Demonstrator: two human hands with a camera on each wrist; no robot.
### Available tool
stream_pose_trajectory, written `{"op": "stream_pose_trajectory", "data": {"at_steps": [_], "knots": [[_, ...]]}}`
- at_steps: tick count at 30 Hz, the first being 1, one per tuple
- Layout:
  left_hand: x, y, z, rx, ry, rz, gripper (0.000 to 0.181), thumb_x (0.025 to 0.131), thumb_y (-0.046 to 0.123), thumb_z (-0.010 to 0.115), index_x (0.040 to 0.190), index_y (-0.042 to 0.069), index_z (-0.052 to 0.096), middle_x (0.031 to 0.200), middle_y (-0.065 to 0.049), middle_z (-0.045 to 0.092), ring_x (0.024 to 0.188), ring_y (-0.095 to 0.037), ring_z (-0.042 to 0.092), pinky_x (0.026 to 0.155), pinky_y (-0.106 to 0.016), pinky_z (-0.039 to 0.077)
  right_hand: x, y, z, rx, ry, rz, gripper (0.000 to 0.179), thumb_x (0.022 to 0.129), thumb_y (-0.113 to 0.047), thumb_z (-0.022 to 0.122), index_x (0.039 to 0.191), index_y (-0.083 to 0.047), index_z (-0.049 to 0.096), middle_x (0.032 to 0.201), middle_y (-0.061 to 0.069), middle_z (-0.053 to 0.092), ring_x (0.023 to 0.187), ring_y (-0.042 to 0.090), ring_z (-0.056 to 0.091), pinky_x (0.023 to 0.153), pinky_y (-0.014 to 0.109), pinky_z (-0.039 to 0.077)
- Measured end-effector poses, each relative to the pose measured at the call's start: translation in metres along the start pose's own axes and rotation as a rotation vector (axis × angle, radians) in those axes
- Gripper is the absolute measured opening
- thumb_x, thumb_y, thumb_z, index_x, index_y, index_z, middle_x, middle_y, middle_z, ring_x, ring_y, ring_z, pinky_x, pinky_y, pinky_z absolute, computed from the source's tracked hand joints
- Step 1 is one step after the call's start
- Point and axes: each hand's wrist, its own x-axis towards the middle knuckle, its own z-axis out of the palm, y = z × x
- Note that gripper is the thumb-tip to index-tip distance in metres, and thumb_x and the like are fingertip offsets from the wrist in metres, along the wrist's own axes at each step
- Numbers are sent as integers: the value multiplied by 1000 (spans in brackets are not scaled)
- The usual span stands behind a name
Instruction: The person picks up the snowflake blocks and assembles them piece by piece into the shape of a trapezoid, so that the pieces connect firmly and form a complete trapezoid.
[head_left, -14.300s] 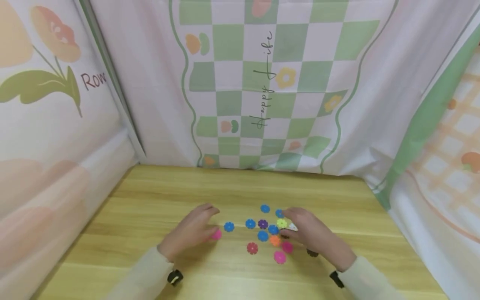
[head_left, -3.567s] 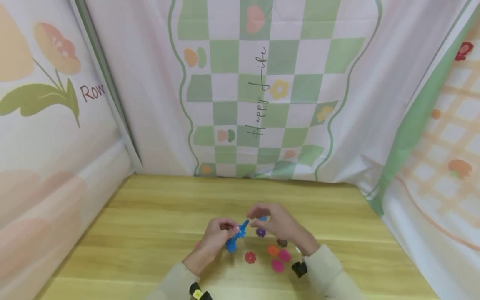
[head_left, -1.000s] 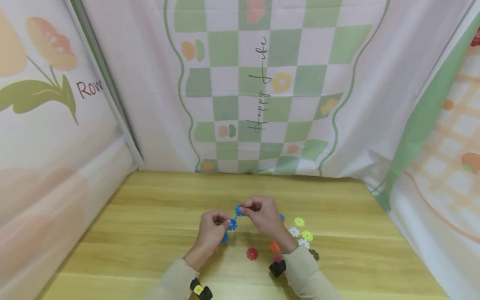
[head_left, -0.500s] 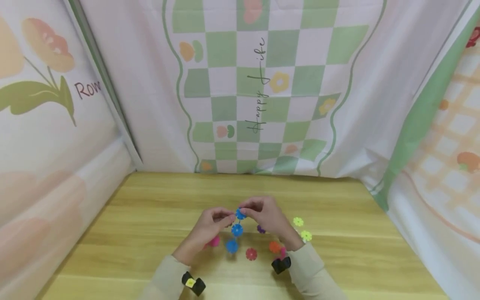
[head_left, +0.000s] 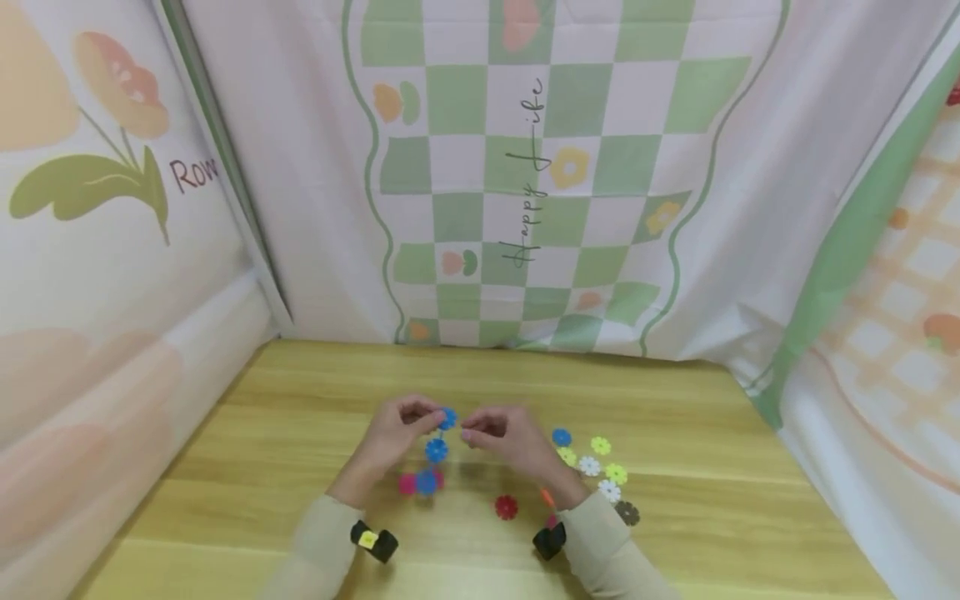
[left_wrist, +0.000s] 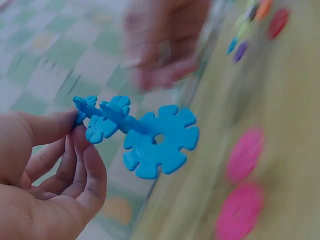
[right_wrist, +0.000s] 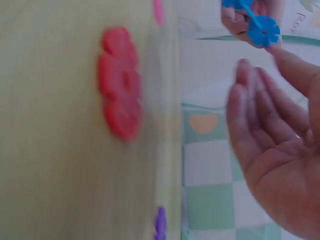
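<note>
My left hand (head_left: 393, 429) pinches the top of a chain of interlocking blue flower discs (head_left: 437, 451) between thumb and forefinger. Several discs are slotted together, some face-on and some edge-on; the largest-looking blue flower disc (left_wrist: 167, 141) hangs at the free end in the left wrist view. Just right of the chain, my right hand (head_left: 510, 442) is apart from it, and its fingers (right_wrist: 245, 120) are loosely bent with nothing between them. Two pink discs (left_wrist: 245, 155) lie on the table below the chain, partly covered by it in the head view.
On the wooden table (head_left: 300, 400), a red disc (head_left: 506, 507) lies in front of the hands. At right are a loose blue disc (head_left: 562, 437), yellow discs (head_left: 601, 446), white discs (head_left: 589, 465) and a brown disc (head_left: 627, 512). The right arm partly hides an orange disc (head_left: 548, 497). A purple disc (left_wrist: 241, 51) also lies there.
Blue discs that lay loose 14.3 s ago are joined in a chain. Half a second ago both hands were at its top disc; the right hand has let go, and the left has carried it left.
</note>
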Motion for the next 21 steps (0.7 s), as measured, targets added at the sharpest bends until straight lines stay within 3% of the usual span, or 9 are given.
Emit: {"op": "stream_pose_trajectory", "data": {"at_steps": [2,5,11,14,18,21], "knots": [[3,-3,-17,-5,72,-38,19,101,22,74,112,7,76,106,-7,77,98,-15,71,93,-31,60,5,2,10,-62,-59,28,24,99,-20,76,113,-1,76,99,10,79,87,18,74,79,25,62],[5,-9,-39,-11,128,-88,23,102,20,71,117,3,74,106,-7,75,98,-14,69,93,-28,59,15,-1,28,-169,-181,17,25,97,-16,78,114,1,75,100,9,79,88,10,72,81,20,59],[7,-20,-63,-54,167,-114,29,104,16,69,122,-6,71,97,-1,72,90,-10,66,86,-22,59,38,-21,61,-364,-417,-41,20,93,-18,83,108,-4,79,96,3,80,78,0,66,75,15,56],[7,-22,-66,-66,167,-101,31,103,16,69,122,-8,70,96,0,72,88,-9,66,84,-21,59,44,-26,72,-424,-465,-25,12,91,-16,84,99,-8,80,92,-1,79,75,-2,63,73,14,55],[7,-22,-68,-63,169,-104,31,104,17,69,123,-7,70,99,-1,72,91,-9,66,85,-21,59,47,-29,79,-489,-470,-4,7,90,-14,85,93,-11,79,89,-7,76,75,-3,62,72,13,54],[8,-19,-67,-57,162,-115,30,105,17,68,124,-6,70,102,-4,71,93,-11,66,88,-23,60,47,-28,74,-449,-452,36,9,92,-10,83,92,-14,75,86,-8,73,74,0,63,71,15,54]]}}
